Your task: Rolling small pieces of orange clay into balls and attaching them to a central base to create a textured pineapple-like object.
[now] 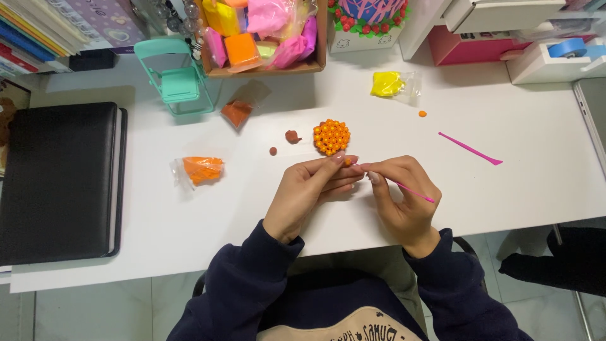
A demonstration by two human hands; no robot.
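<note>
Orange clay ball [347,161] sits pinched in my left hand [312,189] fingertips — my right hand [404,199] grips a thin pink tool [407,188] against it. Beaded orange cluster [331,136] on the white table [505,189] looks mostly built — this ball isn't yet attached.

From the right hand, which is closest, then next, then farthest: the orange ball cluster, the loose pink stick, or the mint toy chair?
From the right hand:
1. Orange ball cluster, just up-left.
2. Loose pink stick, to the right.
3. Mint toy chair, far up-left.

A home craft desk: white table [505,208], box of coloured clay bags [265,31], stacked books [31,31], black binder [60,183].
</note>
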